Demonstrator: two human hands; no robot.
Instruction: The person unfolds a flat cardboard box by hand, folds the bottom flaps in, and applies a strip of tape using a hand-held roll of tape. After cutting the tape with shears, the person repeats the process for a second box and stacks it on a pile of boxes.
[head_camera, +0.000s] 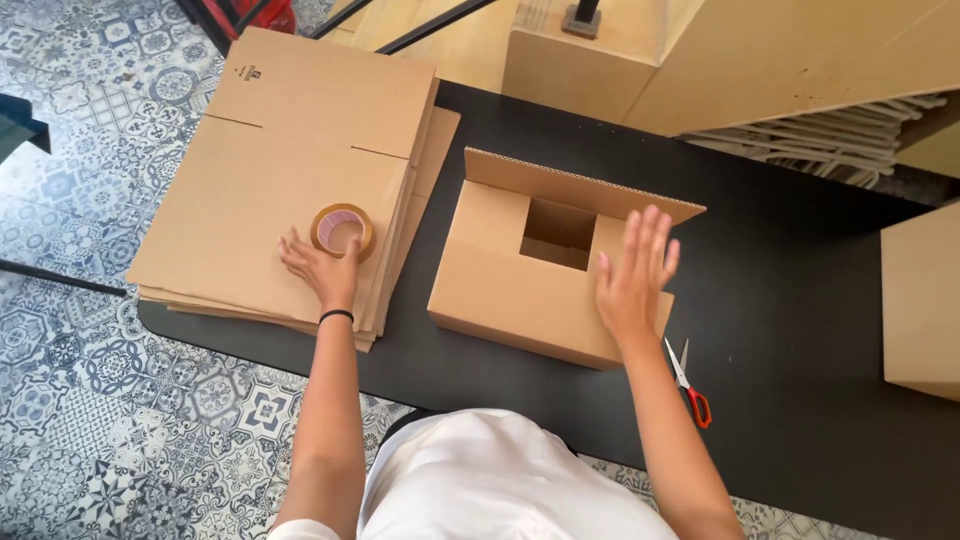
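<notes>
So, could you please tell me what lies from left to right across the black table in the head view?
stack of flat cardboard → roll of tape with the left hand on it → open cardboard box → right hand → red-handled scissors → another box at the right edge.

patterned tile floor (90, 420), black table (800, 330)

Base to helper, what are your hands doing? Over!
Left hand touching tape roll on flat cardboard stack. Right hand open, on box flap. Scissors lie beside it.
</notes>
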